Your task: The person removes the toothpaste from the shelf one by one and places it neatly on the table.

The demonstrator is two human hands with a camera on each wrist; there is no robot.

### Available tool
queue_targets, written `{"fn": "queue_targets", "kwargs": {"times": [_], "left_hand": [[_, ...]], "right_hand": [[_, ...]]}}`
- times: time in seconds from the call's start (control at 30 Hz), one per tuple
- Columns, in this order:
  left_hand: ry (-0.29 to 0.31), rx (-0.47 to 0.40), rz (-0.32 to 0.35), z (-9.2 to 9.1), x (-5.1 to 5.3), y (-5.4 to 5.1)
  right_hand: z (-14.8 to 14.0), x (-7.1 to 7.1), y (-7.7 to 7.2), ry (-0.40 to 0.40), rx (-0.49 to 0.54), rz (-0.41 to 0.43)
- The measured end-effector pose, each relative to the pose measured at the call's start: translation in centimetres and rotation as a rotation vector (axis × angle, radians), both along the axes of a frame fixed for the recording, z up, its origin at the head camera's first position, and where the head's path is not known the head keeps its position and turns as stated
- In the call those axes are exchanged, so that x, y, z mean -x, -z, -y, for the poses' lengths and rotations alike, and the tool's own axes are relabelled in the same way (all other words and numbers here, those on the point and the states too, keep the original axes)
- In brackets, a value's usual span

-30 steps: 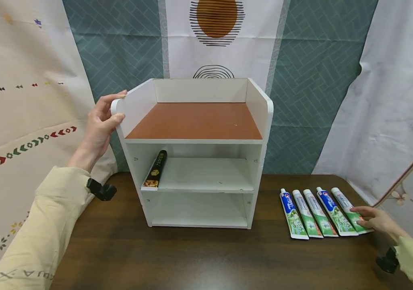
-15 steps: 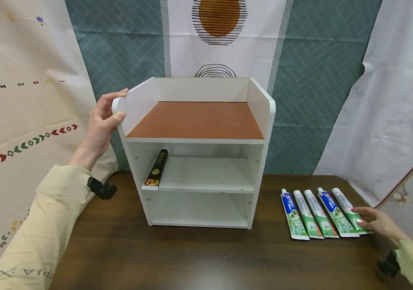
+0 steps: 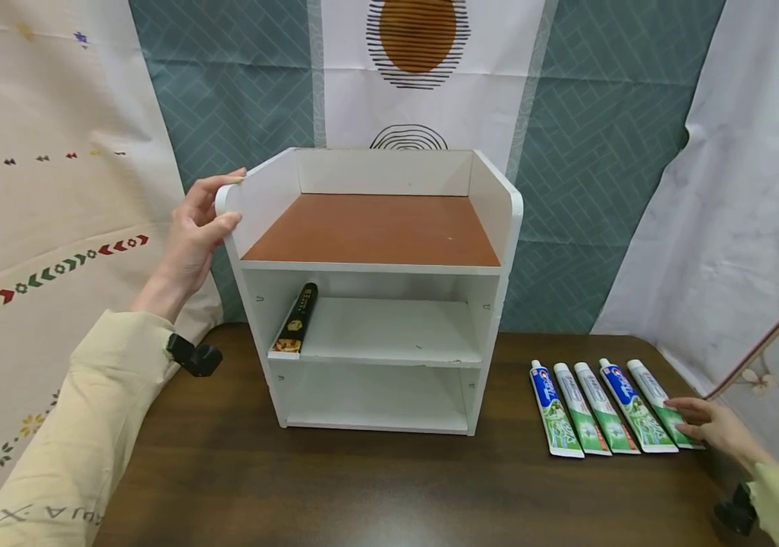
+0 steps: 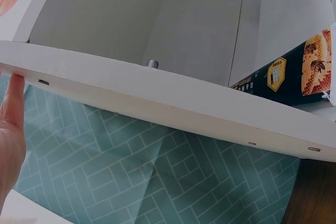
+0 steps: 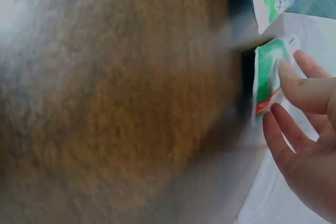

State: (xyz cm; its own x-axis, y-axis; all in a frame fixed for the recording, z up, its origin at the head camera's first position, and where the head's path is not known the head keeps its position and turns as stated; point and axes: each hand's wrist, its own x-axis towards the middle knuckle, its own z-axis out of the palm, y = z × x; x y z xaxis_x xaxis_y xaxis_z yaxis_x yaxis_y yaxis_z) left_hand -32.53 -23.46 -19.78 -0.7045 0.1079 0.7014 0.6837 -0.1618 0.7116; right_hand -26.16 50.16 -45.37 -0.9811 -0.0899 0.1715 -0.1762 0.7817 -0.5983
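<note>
A small white shelf unit [image 3: 380,267] with a brown top board stands on the table. My left hand [image 3: 191,243] grips the upper edge of its left side panel, thumb in front and fingers behind. On the middle shelf, against the left wall, lies a black toothpaste tube [image 3: 297,320] with a honeycomb print, larger in the left wrist view. My right hand [image 3: 719,429] is at the rightmost green-and-white toothpaste tube [image 3: 654,395]. In the right wrist view its thumb and fingers are spread loosely over the lower end of that tube [image 5: 269,72].
Several more toothpaste tubes [image 3: 570,406] lie side by side left of that one, some with blue upper ends. The dark wooden table [image 3: 389,486] ends at the right near a pale cloth [image 3: 676,251]. A patterned cloth [image 3: 34,228] hangs at the left.
The head view has shifted slightly. My left hand keeps its place on the shelf unit, and my right hand stays at the rightmost tube with hardly any motion.
</note>
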Motion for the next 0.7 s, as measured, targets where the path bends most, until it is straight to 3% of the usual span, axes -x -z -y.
{"fn": "queue_targets", "kwargs": {"times": [0.27,0.47,0.7], "left_hand": [[0.005,0.001,-0.003,0.0,-0.1,0.0],[0.006,-0.003,-0.009,0.1,-0.2,0.0],[0.047,0.006,-0.020,0.3,0.0,0.0]], "right_hand": [[2.4,0.5,-1.7,0.111,0.020,-0.206],[6.0,1.0,-3.7,0.202,0.055,-0.288],[9.7,1.2,-5.7,0.178,0.055,-0.437]]}}
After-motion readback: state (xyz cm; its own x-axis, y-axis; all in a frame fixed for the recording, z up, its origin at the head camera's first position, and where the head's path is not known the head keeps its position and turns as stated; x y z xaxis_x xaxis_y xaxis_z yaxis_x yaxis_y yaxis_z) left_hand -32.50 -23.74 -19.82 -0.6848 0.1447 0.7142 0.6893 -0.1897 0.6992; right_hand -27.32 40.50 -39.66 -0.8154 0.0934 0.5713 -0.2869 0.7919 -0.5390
